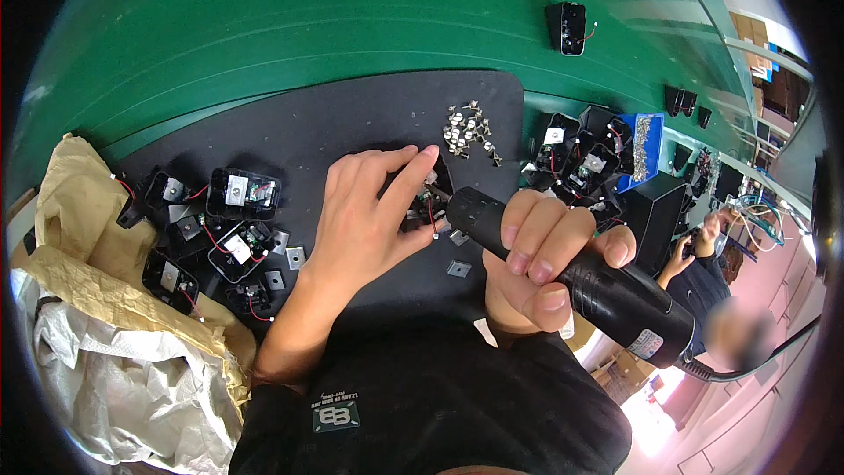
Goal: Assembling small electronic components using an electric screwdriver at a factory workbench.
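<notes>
My right hand is wrapped round a black corded electric screwdriver, whose nose points left into a small black plastic housing. My left hand grips that housing on the dark mat, fingers over its far side and thumb at its near side. A red wire with a small white connector hangs from it. The driver's tip and much of the housing's inside are hidden. Just beyond lies a loose pile of silver screws. A square metal plate with a hole rests nearer to me.
Several wired black housings and metal plates lie at left, beside a brown paper sack. More housings crowd the right, by a blue bin of small metal parts. A green belt runs behind; another person works at far right.
</notes>
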`<action>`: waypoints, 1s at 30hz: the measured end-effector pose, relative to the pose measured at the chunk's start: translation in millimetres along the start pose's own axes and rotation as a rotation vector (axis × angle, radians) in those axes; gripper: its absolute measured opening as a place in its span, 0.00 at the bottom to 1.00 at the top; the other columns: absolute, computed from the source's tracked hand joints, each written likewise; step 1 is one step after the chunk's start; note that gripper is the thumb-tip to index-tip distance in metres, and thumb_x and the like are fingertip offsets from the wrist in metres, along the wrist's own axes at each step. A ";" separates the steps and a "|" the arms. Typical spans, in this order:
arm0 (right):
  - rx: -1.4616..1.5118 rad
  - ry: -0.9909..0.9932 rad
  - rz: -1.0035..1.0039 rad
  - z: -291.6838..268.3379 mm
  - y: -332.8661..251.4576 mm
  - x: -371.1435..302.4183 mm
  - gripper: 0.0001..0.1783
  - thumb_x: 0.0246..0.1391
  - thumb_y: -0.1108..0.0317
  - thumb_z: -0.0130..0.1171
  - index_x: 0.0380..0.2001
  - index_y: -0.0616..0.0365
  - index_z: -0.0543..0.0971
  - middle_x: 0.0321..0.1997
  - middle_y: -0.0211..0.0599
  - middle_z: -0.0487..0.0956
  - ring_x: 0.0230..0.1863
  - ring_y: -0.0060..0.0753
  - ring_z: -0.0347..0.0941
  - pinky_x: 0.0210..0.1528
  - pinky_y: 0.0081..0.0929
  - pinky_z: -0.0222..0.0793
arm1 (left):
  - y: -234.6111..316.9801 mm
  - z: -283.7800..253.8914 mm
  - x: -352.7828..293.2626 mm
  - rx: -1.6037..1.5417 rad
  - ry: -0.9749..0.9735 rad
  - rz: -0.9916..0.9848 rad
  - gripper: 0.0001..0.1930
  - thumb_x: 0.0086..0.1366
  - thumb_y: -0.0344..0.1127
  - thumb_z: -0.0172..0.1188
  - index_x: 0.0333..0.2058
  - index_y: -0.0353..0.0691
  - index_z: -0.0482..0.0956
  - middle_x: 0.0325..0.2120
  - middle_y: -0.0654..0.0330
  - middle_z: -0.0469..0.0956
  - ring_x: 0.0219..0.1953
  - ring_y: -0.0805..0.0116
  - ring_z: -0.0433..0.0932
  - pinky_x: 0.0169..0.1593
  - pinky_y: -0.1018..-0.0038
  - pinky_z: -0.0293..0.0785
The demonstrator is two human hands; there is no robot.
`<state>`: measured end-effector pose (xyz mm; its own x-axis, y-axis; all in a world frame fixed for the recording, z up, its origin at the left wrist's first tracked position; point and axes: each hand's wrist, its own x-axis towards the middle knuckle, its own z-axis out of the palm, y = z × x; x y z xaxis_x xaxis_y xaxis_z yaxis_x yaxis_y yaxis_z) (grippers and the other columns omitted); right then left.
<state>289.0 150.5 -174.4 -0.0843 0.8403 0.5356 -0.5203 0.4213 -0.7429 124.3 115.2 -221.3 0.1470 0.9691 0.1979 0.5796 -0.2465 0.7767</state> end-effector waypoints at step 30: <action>0.011 0.036 -0.006 0.9 -0.4 -2.4 0.30 0.46 0.76 0.61 0.52 0.48 0.62 0.26 0.29 0.72 0.23 0.30 0.69 0.28 0.30 0.66 | -0.3 0.7 -0.2 0.005 0.005 0.002 0.41 0.35 0.36 0.73 0.54 0.41 0.72 0.45 0.59 0.75 0.44 0.57 0.72 0.49 0.63 0.65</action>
<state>288.7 148.0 -175.1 -0.0502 0.8495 0.5252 -0.5299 0.4231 -0.7350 124.6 115.1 -222.1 0.1438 0.9687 0.2024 0.5835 -0.2482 0.7733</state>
